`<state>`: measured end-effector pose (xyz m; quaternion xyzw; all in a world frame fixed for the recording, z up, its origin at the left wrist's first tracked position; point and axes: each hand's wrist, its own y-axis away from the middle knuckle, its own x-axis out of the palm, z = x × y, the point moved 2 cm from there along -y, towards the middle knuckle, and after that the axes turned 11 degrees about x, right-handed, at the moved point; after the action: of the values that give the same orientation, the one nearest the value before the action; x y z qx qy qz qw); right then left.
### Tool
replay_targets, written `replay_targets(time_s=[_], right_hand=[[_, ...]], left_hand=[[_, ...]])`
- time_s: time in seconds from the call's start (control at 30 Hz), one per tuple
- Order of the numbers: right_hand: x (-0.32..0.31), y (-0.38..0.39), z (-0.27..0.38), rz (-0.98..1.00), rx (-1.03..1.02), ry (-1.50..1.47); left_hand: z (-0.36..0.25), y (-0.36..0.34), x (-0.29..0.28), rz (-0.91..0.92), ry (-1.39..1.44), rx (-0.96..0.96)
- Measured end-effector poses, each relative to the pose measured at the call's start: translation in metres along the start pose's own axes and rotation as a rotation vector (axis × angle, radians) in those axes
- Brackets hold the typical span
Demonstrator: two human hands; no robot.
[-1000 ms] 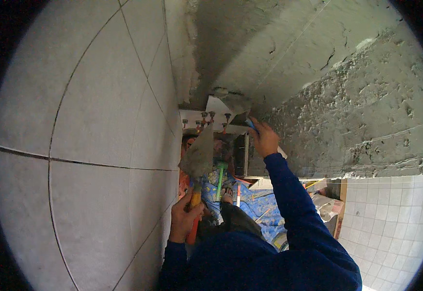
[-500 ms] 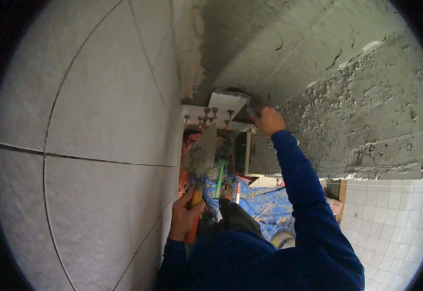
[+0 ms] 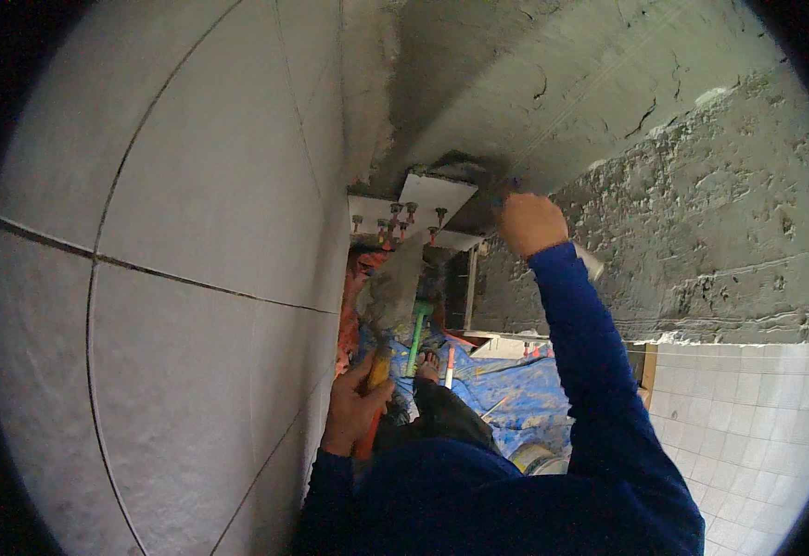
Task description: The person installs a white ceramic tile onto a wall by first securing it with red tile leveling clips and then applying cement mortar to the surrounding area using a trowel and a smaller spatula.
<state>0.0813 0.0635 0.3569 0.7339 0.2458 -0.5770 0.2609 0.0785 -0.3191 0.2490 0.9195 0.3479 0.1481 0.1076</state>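
Observation:
My left hand [image 3: 353, 403] is closed round the orange and yellow handle [image 3: 376, 380] of a large trowel, whose mortar-smeared grey blade [image 3: 390, 287] points up the view. My right hand [image 3: 534, 222] is closed on a blue-handled tool, mostly hidden by my fingers, over the grey mortar surface [image 3: 590, 120]. Just left of that hand, a white tile piece [image 3: 437, 190] lies askew beside a white ledge [image 3: 367, 218] that carries several small red levelling clips [image 3: 395, 222].
A large-tiled grey wall [image 3: 172, 167] rises close on my left. Below are a blue tarp [image 3: 515, 380], a green-handled tool [image 3: 418, 338], my bare foot [image 3: 427, 366] and a bucket [image 3: 539, 459]. Small white tiles [image 3: 738, 417] cover a surface at lower right.
My right hand has moved up and to the right, away from the tile piece, still gripping the blue-handled tool. My left hand and its trowel have barely moved.

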Motion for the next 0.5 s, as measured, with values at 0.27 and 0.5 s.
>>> replay_targets(time_s=[0.27, 0.5], right_hand=[[0.061, 0.024, 0.022, -0.048, -0.014, -0.279], [0.056, 0.003, 0.024, -0.026, 0.05, -0.175]], left_hand=[[-0.019, -0.002, 0.004, -0.038, -0.084, 0.008], [-0.012, -0.002, 0.002, -0.032, -0.033, 0.017]])
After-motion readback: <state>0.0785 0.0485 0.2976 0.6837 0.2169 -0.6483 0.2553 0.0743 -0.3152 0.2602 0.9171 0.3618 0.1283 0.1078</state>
